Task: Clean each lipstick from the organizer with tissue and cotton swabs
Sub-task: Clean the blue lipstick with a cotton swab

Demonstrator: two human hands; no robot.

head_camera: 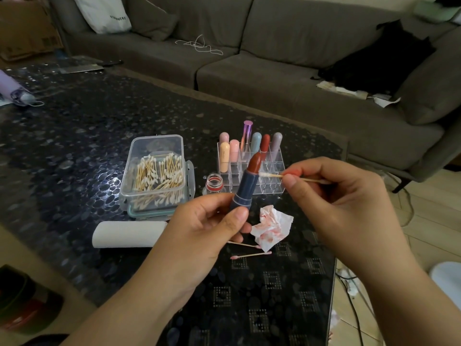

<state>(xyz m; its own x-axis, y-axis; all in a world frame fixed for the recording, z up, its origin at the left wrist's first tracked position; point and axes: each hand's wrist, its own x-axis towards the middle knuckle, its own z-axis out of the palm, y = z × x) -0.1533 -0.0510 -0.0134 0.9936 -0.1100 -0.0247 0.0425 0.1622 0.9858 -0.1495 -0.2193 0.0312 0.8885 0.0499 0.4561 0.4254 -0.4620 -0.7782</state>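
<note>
My left hand (209, 226) grips the base of an open lipstick (247, 186) with a dark blue tube and a brick-red bullet, held upright and tilted right. Between thumb and fingers my right hand (331, 196) pinches a cotton swab (270, 175); its white tip touches the tube's rim just below the bullet. Behind them stands the clear organizer (272, 186) with several pastel lipsticks (234, 151) in its back rows. A crumpled tissue (272, 227) stained red lies on the table beneath my hands, with two used swabs (250, 255) beside it.
A clear box of cotton swabs (157, 176) stands open at the left, a folded tissue pack (128, 233) in front of it. A small clear cap (214, 182) sits by the organizer. The dark patterned table (74, 136) edge runs at right; a grey sofa (274, 71) lies behind.
</note>
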